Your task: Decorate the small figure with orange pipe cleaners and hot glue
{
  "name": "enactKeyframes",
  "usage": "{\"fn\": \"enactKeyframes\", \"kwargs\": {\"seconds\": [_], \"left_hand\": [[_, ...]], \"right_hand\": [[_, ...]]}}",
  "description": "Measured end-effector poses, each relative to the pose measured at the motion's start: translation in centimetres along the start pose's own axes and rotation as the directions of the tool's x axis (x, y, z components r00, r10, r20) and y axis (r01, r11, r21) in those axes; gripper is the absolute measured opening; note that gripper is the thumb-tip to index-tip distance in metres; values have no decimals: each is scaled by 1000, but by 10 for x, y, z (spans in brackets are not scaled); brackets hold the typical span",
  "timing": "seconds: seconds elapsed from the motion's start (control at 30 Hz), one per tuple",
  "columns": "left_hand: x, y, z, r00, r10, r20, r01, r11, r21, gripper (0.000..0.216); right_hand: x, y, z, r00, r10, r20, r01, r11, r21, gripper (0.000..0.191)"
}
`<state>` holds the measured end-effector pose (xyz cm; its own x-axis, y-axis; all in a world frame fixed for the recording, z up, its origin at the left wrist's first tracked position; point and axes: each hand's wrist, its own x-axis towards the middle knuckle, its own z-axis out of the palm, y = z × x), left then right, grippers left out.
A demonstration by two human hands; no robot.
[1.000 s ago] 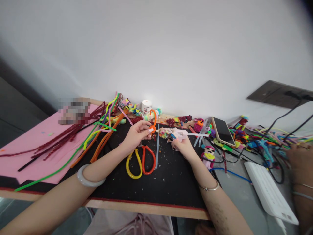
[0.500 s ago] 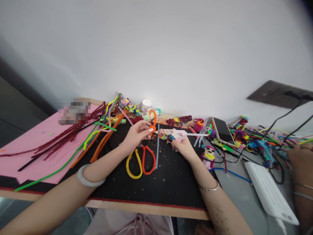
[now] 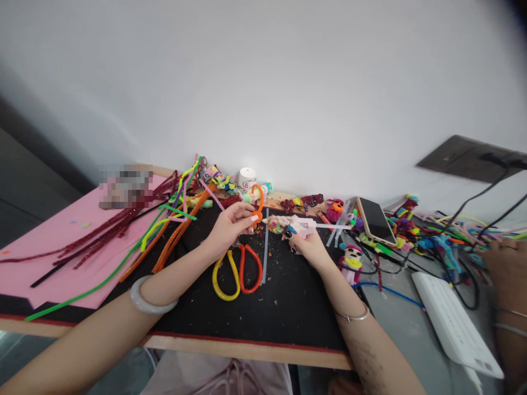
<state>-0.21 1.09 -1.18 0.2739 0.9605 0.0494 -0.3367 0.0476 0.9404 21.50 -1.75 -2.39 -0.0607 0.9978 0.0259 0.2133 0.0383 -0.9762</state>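
Head view: The left hand has its fingers clamped on an orange pipe cleaner piece, positioned above the black mat on the counter. The right hand has its fingers wrapped around a pale glue gun; its nozzle points at the piece, contact indeterminable. Scissors with yellow and red handles lie nearer the mat's front edge.

Upright orange loop beside glue gun
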Motion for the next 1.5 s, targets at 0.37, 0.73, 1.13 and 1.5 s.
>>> {"fn": "enactKeyframes", "kwargs": {"seconds": [0.37, 0.73, 1.13, 1.5], "left_hand": [[0, 0, 0, 1000, -4, 14, 4, 1000, -1, 26], [-2, 4, 2, 999, -31, 32, 30, 999, 24, 26], [-1, 2, 1, 998, -39, 48, 37, 998, 41, 26], [-2, 3, 2, 998, -16, 67, 8, 994, 106, 26]], "right_hand": [[1, 4, 0, 999, 27, -18, -27, 999, 31, 26], [2, 5, -2, 1000, 12, -7, -12, 999, 53, 24], [3, 9, -2, 999, -3, -32, 5, 997, 72, 22], [3, 11, -2, 999, 4, -38, 0, 995, 97, 23]]}}
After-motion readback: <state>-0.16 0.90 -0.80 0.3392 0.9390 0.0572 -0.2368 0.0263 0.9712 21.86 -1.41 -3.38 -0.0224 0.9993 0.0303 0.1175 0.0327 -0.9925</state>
